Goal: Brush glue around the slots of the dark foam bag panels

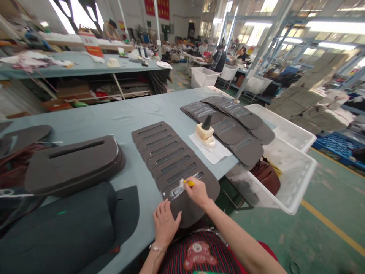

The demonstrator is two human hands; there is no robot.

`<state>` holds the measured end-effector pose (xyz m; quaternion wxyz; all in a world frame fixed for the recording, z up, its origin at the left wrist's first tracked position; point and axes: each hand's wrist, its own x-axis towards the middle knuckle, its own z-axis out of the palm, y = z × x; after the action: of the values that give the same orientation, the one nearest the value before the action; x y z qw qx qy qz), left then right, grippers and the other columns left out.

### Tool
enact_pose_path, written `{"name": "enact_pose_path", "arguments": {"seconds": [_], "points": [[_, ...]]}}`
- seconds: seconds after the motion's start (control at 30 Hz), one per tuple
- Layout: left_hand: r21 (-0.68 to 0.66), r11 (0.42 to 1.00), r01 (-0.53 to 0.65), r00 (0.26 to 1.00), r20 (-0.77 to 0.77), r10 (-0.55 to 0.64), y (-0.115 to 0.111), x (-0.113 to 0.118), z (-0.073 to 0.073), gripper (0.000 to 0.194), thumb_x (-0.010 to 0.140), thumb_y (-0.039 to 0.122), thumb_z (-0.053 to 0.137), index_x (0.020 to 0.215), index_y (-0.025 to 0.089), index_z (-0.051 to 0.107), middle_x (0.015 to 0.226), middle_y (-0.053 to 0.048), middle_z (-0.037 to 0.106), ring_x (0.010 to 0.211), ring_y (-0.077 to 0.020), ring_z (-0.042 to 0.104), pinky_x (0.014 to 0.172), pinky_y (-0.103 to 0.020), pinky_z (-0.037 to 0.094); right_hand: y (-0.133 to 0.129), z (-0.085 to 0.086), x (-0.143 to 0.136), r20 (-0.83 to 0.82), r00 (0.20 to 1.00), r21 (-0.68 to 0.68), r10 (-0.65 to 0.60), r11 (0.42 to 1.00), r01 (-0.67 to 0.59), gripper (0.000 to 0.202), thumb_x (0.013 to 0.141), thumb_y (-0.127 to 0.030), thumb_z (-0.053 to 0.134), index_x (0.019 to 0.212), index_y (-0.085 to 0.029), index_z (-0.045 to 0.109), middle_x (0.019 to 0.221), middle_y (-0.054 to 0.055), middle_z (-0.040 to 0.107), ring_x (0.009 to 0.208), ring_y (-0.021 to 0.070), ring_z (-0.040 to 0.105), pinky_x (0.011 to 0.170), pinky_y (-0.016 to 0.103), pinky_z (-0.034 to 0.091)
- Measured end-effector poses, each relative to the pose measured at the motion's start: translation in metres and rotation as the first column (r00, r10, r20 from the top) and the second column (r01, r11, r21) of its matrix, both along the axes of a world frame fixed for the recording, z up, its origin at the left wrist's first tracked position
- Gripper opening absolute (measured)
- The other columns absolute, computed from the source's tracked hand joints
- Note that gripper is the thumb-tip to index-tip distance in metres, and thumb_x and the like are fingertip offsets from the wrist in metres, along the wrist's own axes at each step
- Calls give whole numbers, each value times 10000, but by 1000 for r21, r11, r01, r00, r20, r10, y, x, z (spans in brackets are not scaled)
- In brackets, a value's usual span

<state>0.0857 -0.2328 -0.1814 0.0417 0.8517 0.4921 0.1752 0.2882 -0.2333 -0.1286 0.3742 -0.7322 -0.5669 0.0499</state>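
Observation:
Several dark slotted panels (pixel 171 152) overlap in a row on the blue-green table. My right hand (pixel 197 192) is closed around a small yellow-handled brush (pixel 189 183), its pale tip at the slot of the nearest panel, where whitish wet smears show. My left hand (pixel 166 224) rests at that panel's lower left edge, fingers spread, holding nothing. Behind the row, a cream bottle with a black cone top (pixel 204 131) stands on a white sheet (pixel 212 152), with a roll of tape beside it.
More dark panels (pixel 242 140) overlap at the table's right. A thick panel stack (pixel 74 163) and dark fabric pieces (pixel 68 228) lie at left. White bins (pixel 302 171) stand against the right edge, one holding brown items. People sit working farther back.

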Motion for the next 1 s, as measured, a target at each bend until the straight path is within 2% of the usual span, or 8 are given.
{"name": "enact_pose_path", "arguments": {"seconds": [0.07,0.1,0.23,0.33,0.63,0.77,0.9,1.0], "points": [[4,1000,0,1000,-11,0,0,1,0,419,831,408,492,1136,121,503,1227,-153,518,1133,-300,436,944,-465,353,0,-3,-6,-25,987,-23,161,987,-162,155,852,-294,497,857,-230,638,817,9,669,742,134,597,688,201,392],[4,1000,2,1000,-15,-2,0,1,0,420,834,412,485,1135,120,502,1228,-153,518,1130,-299,437,941,-463,353,0,-3,1,-36,990,-40,139,989,-140,149,846,-288,502,854,-232,640,811,6,668,738,135,596,687,202,393],[3,1000,2,1000,-25,-2,0,3,2,424,835,413,477,1138,118,503,1229,-153,519,1123,-289,440,940,-453,350,1,4,62,-3,970,-90,-242,966,241,178,836,-284,484,804,-217,646,749,20,654,694,158,574,655,230,379],[9,1000,-8,1000,-30,8,0,3,3,417,832,406,480,1136,122,506,1227,-153,522,1114,-289,447,941,-458,346,3,6,85,15,982,-78,-186,979,187,178,829,-290,486,819,-222,650,765,15,658,702,155,570,659,229,372],[-17,1000,-14,1000,-16,13,1,2,-1,404,838,389,485,1153,137,491,1253,-135,503,1166,-285,417,970,-450,333,-1,-1,91,51,976,-103,-214,970,218,205,838,-310,464,790,-206,634,734,25,647,668,159,563,620,233,345],[-31,999,-15,1000,4,15,1,0,1,419,819,388,517,1155,138,503,1240,-132,511,1172,-284,413,982,-446,331,5,6,42,14,963,-49,-269,962,269,221,862,-317,450,796,-199,625,721,31,638,653,159,558,623,235,347],[-37,999,-25,999,35,26,1,0,3,455,801,388,542,1183,145,493,1248,-135,512,1175,-283,418,976,-446,346,4,-2,-41,-137,982,-21,133,990,-137,225,891,-331,443,825,-223,628,779,10,657,712,141,587,687,213,380],[-50,998,-29,998,56,32,0,-1,4,459,796,375,549,1187,143,487,1249,-133,513,1178,-278,419,994,-443,339,-1,-11,-37,-170,972,-58,161,983,-173,221,878,-343,457,828,-223,635,768,7,657,689,143,584,670,215,385]]}}
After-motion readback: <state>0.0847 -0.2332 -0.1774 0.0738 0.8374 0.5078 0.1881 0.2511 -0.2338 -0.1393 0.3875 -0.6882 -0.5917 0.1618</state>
